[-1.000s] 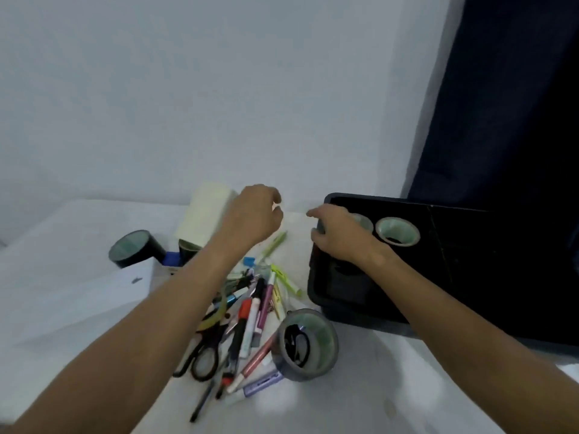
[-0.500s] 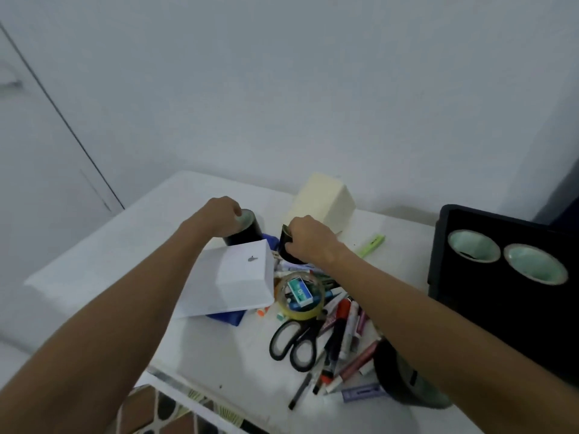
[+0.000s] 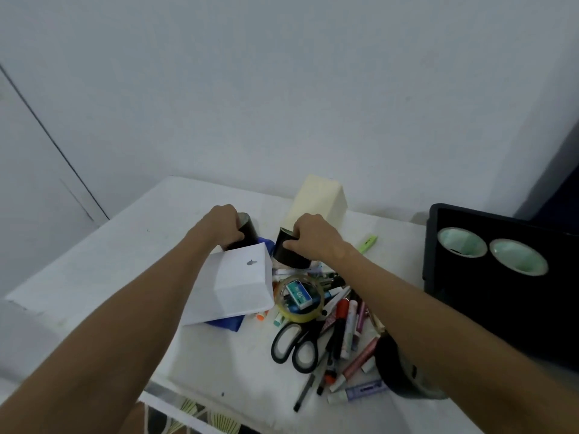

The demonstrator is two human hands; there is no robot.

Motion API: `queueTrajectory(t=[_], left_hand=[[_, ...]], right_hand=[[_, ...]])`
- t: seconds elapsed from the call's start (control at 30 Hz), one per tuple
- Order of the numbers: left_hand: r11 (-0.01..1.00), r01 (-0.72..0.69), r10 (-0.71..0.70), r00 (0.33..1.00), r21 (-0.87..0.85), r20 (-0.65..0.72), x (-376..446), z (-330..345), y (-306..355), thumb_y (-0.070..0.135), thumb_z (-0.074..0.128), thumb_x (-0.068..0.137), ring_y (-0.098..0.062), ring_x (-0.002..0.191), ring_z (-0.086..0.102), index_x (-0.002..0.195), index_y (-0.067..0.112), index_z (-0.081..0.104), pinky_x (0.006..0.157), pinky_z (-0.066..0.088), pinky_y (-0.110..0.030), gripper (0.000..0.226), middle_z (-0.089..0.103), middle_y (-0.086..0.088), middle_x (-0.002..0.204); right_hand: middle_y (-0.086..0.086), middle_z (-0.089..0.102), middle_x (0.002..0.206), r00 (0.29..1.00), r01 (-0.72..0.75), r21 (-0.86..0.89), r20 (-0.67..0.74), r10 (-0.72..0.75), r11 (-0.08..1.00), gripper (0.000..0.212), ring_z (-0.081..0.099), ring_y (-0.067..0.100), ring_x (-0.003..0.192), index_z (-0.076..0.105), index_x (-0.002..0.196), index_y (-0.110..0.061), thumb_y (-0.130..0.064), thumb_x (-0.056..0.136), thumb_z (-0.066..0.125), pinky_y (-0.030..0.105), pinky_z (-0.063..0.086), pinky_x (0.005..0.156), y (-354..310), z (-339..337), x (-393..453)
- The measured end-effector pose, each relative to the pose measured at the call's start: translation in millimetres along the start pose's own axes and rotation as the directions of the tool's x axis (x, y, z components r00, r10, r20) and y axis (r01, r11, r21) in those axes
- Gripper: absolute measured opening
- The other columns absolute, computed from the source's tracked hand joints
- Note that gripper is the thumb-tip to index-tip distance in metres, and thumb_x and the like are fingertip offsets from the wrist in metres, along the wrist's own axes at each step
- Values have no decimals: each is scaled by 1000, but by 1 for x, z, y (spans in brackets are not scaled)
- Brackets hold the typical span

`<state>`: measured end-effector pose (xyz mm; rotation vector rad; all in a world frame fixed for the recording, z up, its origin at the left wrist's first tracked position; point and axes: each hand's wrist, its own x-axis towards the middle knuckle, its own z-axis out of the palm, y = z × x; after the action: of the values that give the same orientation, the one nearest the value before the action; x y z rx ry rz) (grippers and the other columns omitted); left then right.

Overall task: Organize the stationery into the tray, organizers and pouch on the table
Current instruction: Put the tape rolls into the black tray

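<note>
left hand (image 3: 224, 225) clamped round black tape roll (image 3: 242, 234) at 11 o'clock | right hand (image 3: 313, 239) clamped round second black roll (image 3: 289, 253) at 12 | both seemingly gripped for the black tray (image 3: 434, 245) at 3, where two rolls are already stood

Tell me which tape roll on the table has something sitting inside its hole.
The yellowish clear tape roll beside the white box: a small teal staple box rests in its hole. The other rolls are black, two of them gripped by hands.

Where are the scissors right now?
In the head view, the scissors lie at the pile's near left edge, just below the clear tape roll, beside the red marker.
</note>
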<state>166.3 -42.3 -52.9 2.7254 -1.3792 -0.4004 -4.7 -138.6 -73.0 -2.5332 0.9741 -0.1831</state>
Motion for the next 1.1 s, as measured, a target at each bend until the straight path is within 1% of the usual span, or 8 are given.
queueTrajectory(t=[0.1, 0.17, 0.23, 0.33, 0.43, 0.6, 0.8, 1.1], left_hand=[[1000, 22, -21, 996, 12, -89, -6, -11, 7, 16, 61, 80, -28, 77, 59, 79, 8, 60, 61, 43, -29, 8, 60, -7, 76], [1000, 16, -16, 985, 1, -171, -18, -24, 20, 15, 61, 81, -27, 78, 55, 91, 7, 59, 64, 45, -31, 13, 60, -9, 87], [1000, 6, -5, 961, 2, -277, -36, -40, 41, 11, 59, 83, -28, 76, 51, 81, 12, 50, 64, 44, -32, 9, 52, -8, 84], [997, -56, 69, 914, 45, -401, -56, -62, 77, 5, 56, 84, -28, 71, 49, 60, 20, 34, 63, 42, -31, 36, 42, -2, 67], [979, -184, 202, 867, 84, -455, -73, -75, 122, 4, 56, 85, -23, 60, 47, 57, 24, 33, 60, 43, -31, 41, 38, 2, 62], [921, -384, 372, 821, 63, -433, -72, -57, 196, 9, 56, 85, -22, 62, 50, 84, 15, 60, 56, 38, -29, 8, 51, -3, 72], [771, -632, 611, 702, 76, -365, -92, -5, 284, 18, 56, 87, -30, 86, 60, 101, 13, 67, 64, 42, -31, 18, 64, -11, 96], [709, -689, 705, 697, 152, -129, -107, 68, 327, 15, 57, 88, -27, 86, 60, 103, 10, 64, 65, 39, -30, 17, 55, -7, 87]], right_hand=[[11, 62, 101, 998, 19, 92, -69, -13, 996, 33, 59, 25, 91, 64, 96, -3, -35, 86, 65, 35, 50, 75, 1, -16, -6], [10, 62, 98, 992, 35, 144, -124, -17, 989, 32, 56, 21, 85, 67, 93, -3, -34, 86, 66, 30, 45, 70, -2, -31, -11], [8, 62, 92, 985, 53, 201, -169, -19, 978, 30, 53, 17, 80, 68, 90, -4, -33, 85, 67, 24, 38, 64, -4, -48, -17], [3, 58, 85, 972, 87, 247, -232, -28, 965, 26, 50, 14, 77, 70, 89, -7, -32, 84, 69, 16, 31, 53, -1, -78, -32], [-4, 53, 75, 950, 82, 228, -312, -7, 970, 24, 47, 9, 68, 71, 94, -10, -32, 84, 69, 12, 29, 51, 19, -110, -55], [-12, 45, 68, 909, -44, 192, -400, 119, 980, 20, 45, 3, 61, 71, 99, -13, -25, 83, 71, 5, 32, 47, 84, -148, -115], [3, 43, 101, 811, -315, 140, -474, 343, 939, 24, 51, 14, 87, 72, 98, -15, -24, 77, 78, 20, 41, 79, 179, -152, -202], [1, 33, 107, 820, -468, 72, -336, 463, 881, 26, 45, 14, 87, 69, 106, -9, -17, 81, 74, 17, 37, 82, 230, -108, -244]])
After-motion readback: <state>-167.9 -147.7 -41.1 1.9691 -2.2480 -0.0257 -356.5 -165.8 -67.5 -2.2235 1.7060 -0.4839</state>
